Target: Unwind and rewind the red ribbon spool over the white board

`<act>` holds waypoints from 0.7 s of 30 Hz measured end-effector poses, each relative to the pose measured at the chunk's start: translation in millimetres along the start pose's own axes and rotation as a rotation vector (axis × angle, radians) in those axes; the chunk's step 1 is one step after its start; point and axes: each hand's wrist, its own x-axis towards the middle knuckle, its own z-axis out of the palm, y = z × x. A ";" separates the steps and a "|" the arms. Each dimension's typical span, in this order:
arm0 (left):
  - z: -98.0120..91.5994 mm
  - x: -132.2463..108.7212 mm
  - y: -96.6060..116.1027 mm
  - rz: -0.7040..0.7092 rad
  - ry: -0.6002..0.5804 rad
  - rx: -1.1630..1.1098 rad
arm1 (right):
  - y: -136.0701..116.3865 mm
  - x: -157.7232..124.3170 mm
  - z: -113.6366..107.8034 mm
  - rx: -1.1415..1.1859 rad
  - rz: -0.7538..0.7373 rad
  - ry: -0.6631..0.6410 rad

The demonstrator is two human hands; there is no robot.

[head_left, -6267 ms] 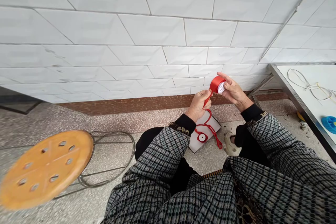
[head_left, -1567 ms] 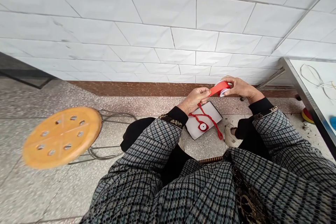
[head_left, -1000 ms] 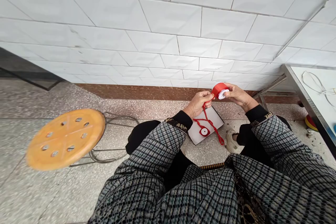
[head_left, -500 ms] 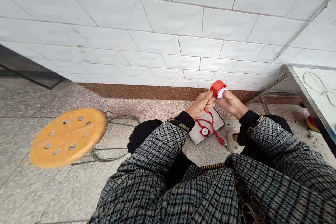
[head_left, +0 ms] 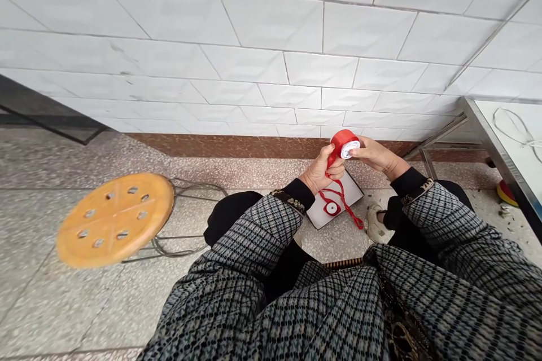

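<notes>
A roll of red ribbon (head_left: 344,138) with a white core is up between my hands, near the foot of the wall. My right hand (head_left: 375,155) grips the roll from its right side, thumb against the white core. In my left hand (head_left: 322,171), closed fingers pinch the red ribbon's loose end just left of the roll. Below that hand, a braided red cord (head_left: 348,208) hangs or lies down across a white board (head_left: 315,215) with a dark edge. A small red spool with a white centre (head_left: 332,208) rests on the board.
An orange round stool (head_left: 116,220) with metal legs stands on the left. A metal-edged table (head_left: 503,163) with a pale cable (head_left: 519,130) on it is at the right. The white tiled wall (head_left: 271,67) rises close ahead. A red and yellow object (head_left: 507,194) lies under the table.
The ribbon roll has shifted slightly left and turned its white core more towards me. A short strip of ribbon now shows between roll and left hand. My right hand has moved its grip.
</notes>
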 end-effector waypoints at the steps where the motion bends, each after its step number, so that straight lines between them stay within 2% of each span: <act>1: -0.4 -0.2 -0.3 -0.003 -0.006 0.010 | -4.4 -0.9 -2.7 -0.040 0.002 -0.023; 7: -6.9 2.4 -4.8 -0.024 0.016 0.065 | -23.9 -4.1 -17.2 -0.300 -0.035 -0.035; 14: -11.5 3.1 -17.2 -0.089 0.103 0.250 | -30.0 -4.1 -36.3 -0.877 -0.147 -0.154; 17: -14.7 2.8 -17.0 -0.058 0.089 0.343 | -27.9 -6.8 -46.3 -0.931 -0.105 -0.159; 21: -19.9 3.9 -14.0 0.036 0.057 0.412 | -23.0 -13.5 -59.4 -0.864 -0.007 -0.101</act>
